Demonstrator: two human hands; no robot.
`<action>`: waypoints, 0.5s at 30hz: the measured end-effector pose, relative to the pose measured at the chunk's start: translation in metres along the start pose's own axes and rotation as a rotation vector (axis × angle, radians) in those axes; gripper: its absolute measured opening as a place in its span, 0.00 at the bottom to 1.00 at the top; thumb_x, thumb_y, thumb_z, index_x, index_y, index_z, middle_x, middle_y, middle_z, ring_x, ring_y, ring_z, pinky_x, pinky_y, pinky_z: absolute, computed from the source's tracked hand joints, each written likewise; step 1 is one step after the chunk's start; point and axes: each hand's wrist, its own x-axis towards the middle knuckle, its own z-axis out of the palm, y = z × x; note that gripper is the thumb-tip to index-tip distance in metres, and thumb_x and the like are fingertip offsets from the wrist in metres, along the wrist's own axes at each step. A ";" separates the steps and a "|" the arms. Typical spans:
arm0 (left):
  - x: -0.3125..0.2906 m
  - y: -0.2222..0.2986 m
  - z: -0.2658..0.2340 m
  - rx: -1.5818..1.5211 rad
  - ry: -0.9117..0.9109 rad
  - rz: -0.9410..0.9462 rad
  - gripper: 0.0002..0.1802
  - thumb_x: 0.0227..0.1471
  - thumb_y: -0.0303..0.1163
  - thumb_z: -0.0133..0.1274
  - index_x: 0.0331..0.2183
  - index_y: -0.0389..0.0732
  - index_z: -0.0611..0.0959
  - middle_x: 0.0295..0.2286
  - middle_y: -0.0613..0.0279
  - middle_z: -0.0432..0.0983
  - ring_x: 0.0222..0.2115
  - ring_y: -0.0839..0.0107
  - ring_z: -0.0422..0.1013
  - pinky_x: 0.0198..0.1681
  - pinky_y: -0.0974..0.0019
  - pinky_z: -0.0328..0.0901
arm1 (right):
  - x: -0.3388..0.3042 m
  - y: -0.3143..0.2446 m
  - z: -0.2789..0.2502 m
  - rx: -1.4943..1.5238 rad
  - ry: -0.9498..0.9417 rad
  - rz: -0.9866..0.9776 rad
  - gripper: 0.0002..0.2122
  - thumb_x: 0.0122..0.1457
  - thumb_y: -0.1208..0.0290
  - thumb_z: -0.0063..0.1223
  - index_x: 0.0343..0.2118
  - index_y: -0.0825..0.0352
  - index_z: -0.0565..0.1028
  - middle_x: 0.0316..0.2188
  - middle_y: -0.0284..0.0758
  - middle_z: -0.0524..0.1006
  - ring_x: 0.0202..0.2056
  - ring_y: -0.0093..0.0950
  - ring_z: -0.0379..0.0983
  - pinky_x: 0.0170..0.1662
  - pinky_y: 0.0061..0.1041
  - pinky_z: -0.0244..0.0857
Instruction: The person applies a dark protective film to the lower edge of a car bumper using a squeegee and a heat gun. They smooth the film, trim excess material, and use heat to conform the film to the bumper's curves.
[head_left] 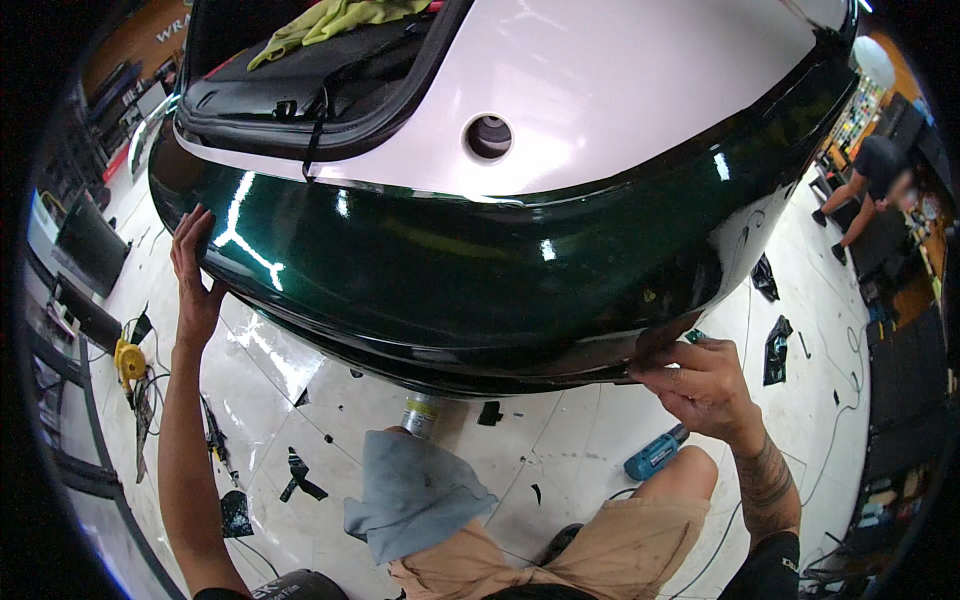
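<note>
A car's rear bumper (400,270) spreads across the view, covered in glossy dark green film; the body panel (620,90) above it is pale pinkish white. My left hand (195,260) lies against the bumper's left side, fingers stretched over the film and holding nothing. At the lower right edge, the fingers of my right hand (700,385) are pinched together on the margin of the dark green film (655,343). Exactly how much film is between those fingertips is hidden. A grey-blue cloth (410,490) drapes over my left knee.
A can (421,415) stands under the bumper, and a blue power tool (655,455) lies near my right knee. Dark film scraps (300,476), cords and a yellow tool (130,358) are on the white tiles. Another person (870,185) crouches at far right. A yellow-green cloth (325,25) lies in the trunk opening.
</note>
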 end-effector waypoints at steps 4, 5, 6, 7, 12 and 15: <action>0.002 -0.003 -0.001 0.024 -0.008 0.036 0.49 0.34 0.16 0.65 0.59 0.50 0.65 0.60 0.60 0.56 0.62 0.57 0.49 0.66 0.50 0.45 | -0.004 0.009 -0.003 0.053 0.016 0.004 0.14 0.44 0.78 0.60 0.36 0.56 0.81 0.32 0.28 0.80 0.24 0.24 0.76 0.26 0.24 0.67; 0.002 -0.003 -0.001 0.013 -0.002 0.040 0.49 0.34 0.16 0.64 0.59 0.50 0.65 0.60 0.60 0.56 0.62 0.56 0.49 0.66 0.50 0.45 | -0.005 0.012 -0.004 0.053 0.012 0.007 0.14 0.44 0.78 0.60 0.36 0.56 0.81 0.32 0.29 0.80 0.24 0.25 0.76 0.26 0.24 0.67; 0.002 -0.001 -0.001 0.004 0.001 0.044 0.48 0.35 0.16 0.64 0.59 0.50 0.65 0.60 0.60 0.56 0.62 0.56 0.49 0.66 0.49 0.45 | -0.007 0.014 -0.005 0.047 0.003 0.008 0.14 0.44 0.78 0.60 0.36 0.56 0.81 0.32 0.29 0.80 0.24 0.25 0.76 0.27 0.24 0.67; 0.001 -0.003 -0.001 0.006 -0.002 0.027 0.48 0.35 0.16 0.64 0.59 0.49 0.65 0.60 0.59 0.56 0.62 0.56 0.49 0.66 0.49 0.45 | -0.008 0.017 -0.006 0.041 -0.006 0.009 0.14 0.44 0.78 0.60 0.36 0.56 0.81 0.31 0.29 0.80 0.24 0.25 0.76 0.27 0.25 0.68; 0.001 -0.003 -0.001 -0.040 -0.006 0.046 0.44 0.40 0.19 0.62 0.59 0.49 0.65 0.60 0.58 0.56 0.63 0.55 0.48 0.66 0.48 0.43 | -0.008 0.022 -0.011 0.071 -0.026 0.052 0.11 0.48 0.78 0.60 0.35 0.58 0.82 0.27 0.32 0.80 0.24 0.28 0.77 0.27 0.26 0.69; 0.002 -0.004 -0.002 -0.041 -0.006 0.086 0.37 0.47 0.23 0.57 0.59 0.48 0.64 0.60 0.58 0.56 0.62 0.56 0.49 0.66 0.50 0.44 | -0.009 0.026 -0.014 0.129 -0.042 0.107 0.09 0.49 0.78 0.60 0.34 0.60 0.82 0.27 0.35 0.80 0.25 0.30 0.77 0.28 0.27 0.70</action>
